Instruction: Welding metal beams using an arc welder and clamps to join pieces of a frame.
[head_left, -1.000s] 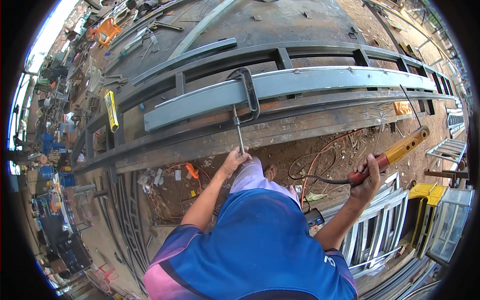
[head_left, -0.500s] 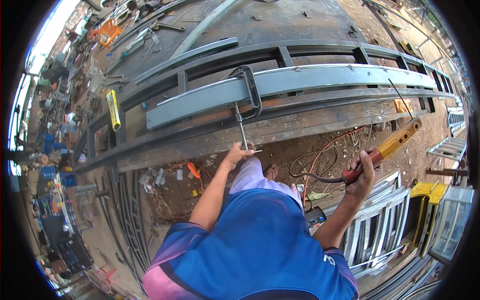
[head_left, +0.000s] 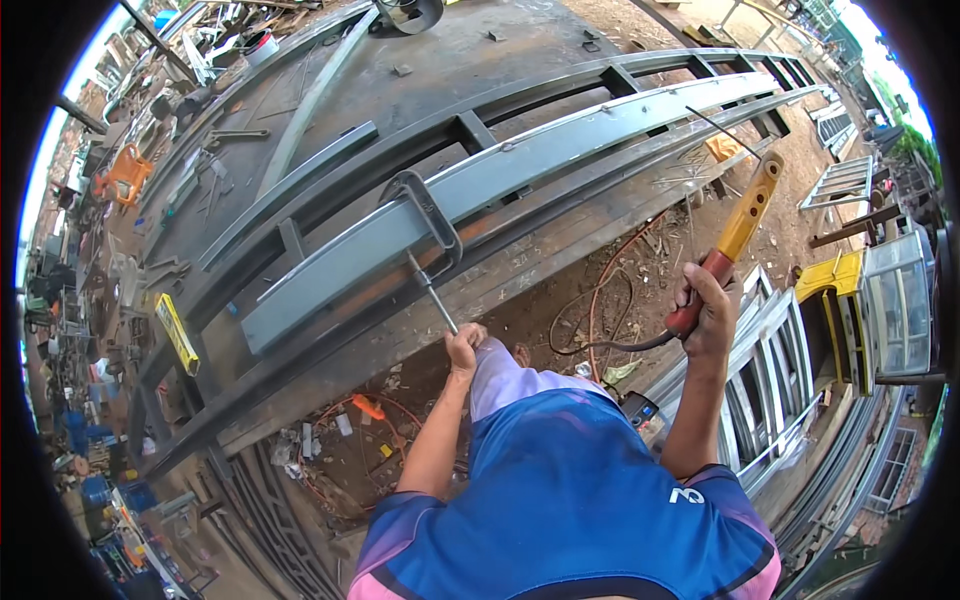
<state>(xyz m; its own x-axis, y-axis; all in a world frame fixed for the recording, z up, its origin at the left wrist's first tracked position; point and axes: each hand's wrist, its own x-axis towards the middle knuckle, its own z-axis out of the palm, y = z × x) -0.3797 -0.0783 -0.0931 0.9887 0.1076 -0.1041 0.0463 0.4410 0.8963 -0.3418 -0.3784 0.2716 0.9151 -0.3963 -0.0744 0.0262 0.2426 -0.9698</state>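
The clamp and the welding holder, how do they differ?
The clamp is dark with a pale screw; the holder is yellow and red. The clamp spans the grey beam; the holder is raised in the right hand. The holder trails a cable; the clamp has none. Both are handled, the screw by the left hand.

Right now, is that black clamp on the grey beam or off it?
On: the black clamp spans the grey beam, with the left hand gripping its screw. I cannot tell how tight.
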